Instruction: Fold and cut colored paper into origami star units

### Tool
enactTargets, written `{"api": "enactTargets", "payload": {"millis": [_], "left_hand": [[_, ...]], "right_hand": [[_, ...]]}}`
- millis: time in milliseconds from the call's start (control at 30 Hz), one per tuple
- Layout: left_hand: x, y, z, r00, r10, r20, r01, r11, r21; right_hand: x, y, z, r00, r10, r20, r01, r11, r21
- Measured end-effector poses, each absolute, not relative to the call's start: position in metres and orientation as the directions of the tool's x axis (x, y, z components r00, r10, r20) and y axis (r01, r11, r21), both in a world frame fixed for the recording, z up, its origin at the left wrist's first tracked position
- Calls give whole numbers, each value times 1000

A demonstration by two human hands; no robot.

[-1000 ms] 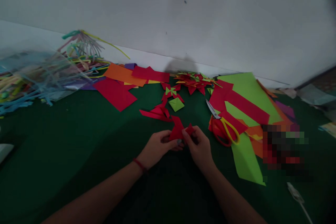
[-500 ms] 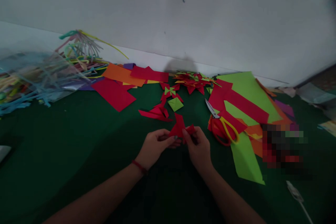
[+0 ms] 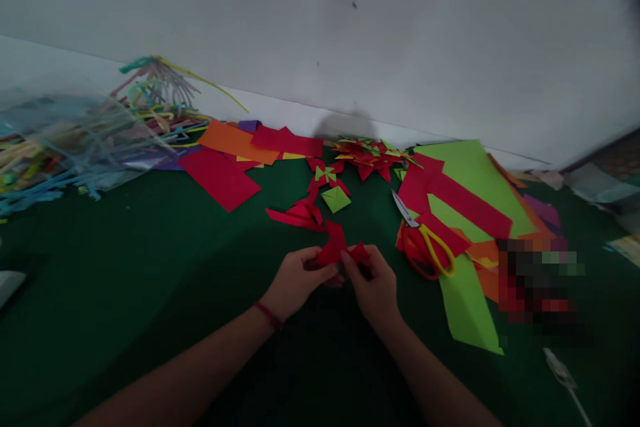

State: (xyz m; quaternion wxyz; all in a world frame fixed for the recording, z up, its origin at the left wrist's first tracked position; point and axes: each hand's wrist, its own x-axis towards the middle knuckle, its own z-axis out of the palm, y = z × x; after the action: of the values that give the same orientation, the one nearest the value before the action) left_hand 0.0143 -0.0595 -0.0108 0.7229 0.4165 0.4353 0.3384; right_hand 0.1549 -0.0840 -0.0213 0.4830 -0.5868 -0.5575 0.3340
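A piece of folded red paper (image 3: 334,245) is held between my two hands, low over the green tabletop. My left hand (image 3: 303,278) pinches its left side, thumb on top. On the right, my right hand (image 3: 373,283) grips the other side, its thumb pressed near the middle fold. Just beyond lie other folded red paper pieces (image 3: 300,215) and a small green folded paper square (image 3: 336,199). Scissors (image 3: 425,240) with red and yellow handles rest to the right of my right hand, on paper scraps.
Pipe cleaners (image 3: 65,147), partly in a clear plastic bag, are heaped at the left. Red and orange sheets (image 3: 220,180) lie along the wall. A pile of red and green folded stars (image 3: 367,153) sits at the back. Green sheets (image 3: 470,307) and a white cable (image 3: 563,370) are at the right.
The folded red paper has turned a little, its upper flap now leaning left. My right thumb has shifted slightly left on it. Both hands keep their hold.
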Motion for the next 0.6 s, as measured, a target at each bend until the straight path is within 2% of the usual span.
{"api": "enactTargets", "payload": {"millis": [200,400,600], "left_hand": [[11,-56,-10,471,760,-447,-174,577,798],[7,-54,-14,586,703,-403,-243,627,740],[5,-53,-11,665,659,-352,-189,605,774]], "right_hand": [[156,-80,-24,186,972,140,293,82,-953],[161,-75,-22,183,981,67,187,32,-982],[169,-70,-22,105,992,-65,-14,-64,-998]]}}
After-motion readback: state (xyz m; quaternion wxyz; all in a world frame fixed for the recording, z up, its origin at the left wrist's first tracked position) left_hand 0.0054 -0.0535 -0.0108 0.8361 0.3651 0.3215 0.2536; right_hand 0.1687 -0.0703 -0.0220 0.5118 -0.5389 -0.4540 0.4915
